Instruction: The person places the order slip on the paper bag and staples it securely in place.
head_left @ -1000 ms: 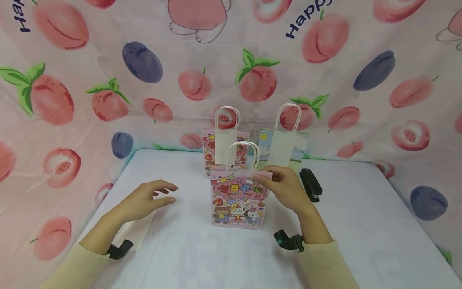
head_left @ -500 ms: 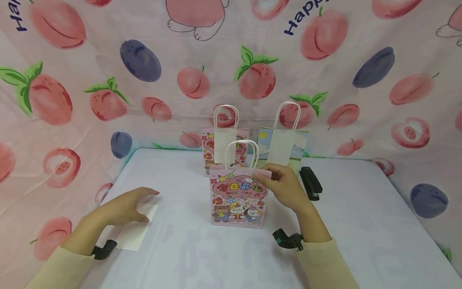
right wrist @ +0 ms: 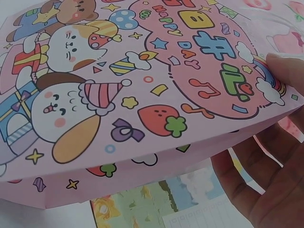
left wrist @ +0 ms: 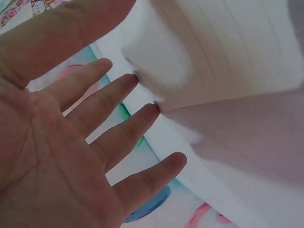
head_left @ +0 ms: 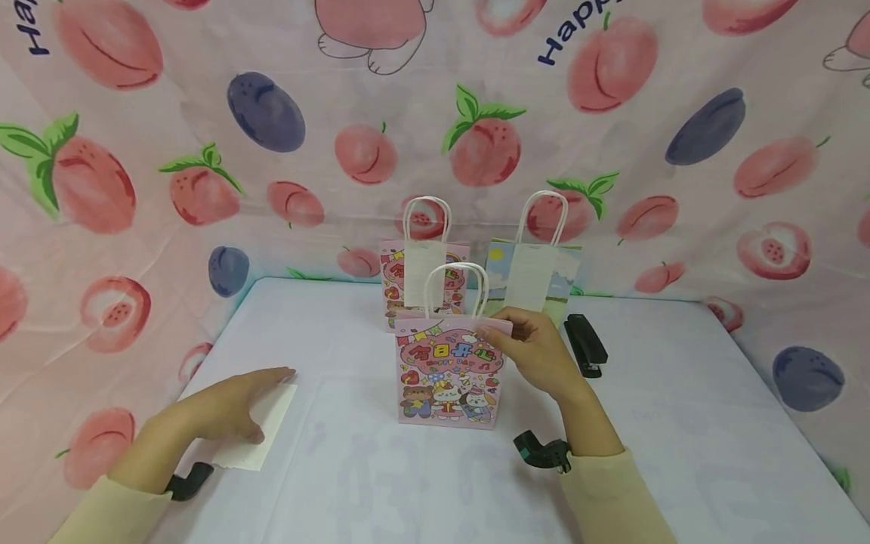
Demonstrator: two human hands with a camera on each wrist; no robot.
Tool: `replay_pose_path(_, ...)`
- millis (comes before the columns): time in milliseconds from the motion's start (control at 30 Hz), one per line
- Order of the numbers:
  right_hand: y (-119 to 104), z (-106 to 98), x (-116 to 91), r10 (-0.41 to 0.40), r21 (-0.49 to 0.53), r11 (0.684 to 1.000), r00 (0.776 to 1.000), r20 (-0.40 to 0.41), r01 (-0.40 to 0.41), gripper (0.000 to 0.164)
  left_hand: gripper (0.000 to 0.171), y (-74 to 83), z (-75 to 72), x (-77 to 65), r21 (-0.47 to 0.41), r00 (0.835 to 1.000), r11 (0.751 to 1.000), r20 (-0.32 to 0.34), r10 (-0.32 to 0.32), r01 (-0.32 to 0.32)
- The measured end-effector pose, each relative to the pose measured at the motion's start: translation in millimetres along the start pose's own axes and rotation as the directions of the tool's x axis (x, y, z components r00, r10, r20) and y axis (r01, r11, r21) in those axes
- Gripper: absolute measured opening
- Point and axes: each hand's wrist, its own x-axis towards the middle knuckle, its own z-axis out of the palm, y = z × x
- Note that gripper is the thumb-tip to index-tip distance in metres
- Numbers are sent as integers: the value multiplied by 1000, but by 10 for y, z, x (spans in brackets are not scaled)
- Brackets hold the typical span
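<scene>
In the head view a pink paper gift bag (head_left: 448, 385) with cartoon animals and white rope handles stands upright mid-table. My right hand (head_left: 537, 353) pinches its upper right edge; the right wrist view shows the thumb on the printed front (right wrist: 156, 80) and the other fingers behind. At the left, my left hand (head_left: 220, 408) reaches over a white paper slip (head_left: 251, 453), which it partly covers. Faint ruled lines cross this paper (left wrist: 213, 52) in the left wrist view. The left fingers are spread and nearly straight, with two fingertips at the paper's edge.
Behind stand a second pink gift bag (head_left: 393, 272) and a blue landscape gift bag (head_left: 499, 261), each with a white slip on its front. A black stapler (head_left: 584, 344) lies right of my right hand. A fruit-print cloth (head_left: 408, 98) hangs behind the table.
My left hand has moved left and down toward me, onto the white paper slip. My right hand stays at the front bag's edge, and the bag has hardly moved.
</scene>
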Motion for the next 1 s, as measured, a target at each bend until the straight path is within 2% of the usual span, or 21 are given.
replay_pose_path(200, -11, 4, 15, -10, 11, 1000, 1000, 8, 10, 12, 100, 20, 17, -27, 44, 999, 999, -30, 28, -26)
replay_pose_path(467, -21, 18, 27, -5, 9, 1000, 1000, 11, 5, 12, 104, 58, 12, -54, 91, 999, 996, -42, 18, -14)
replay_pose_path(767, -7, 9, 19, -8, 12, 1000, 1000, 9, 8, 12, 102, 77, 43, -71, 108, 998, 994, -63, 4, 3)
replay_pose_path(1000, 22, -16, -2, 2, -4, 1000, 1000, -3, -2, 12, 98, 99, 53, -94, 101, 998, 995, -67, 20, -14)
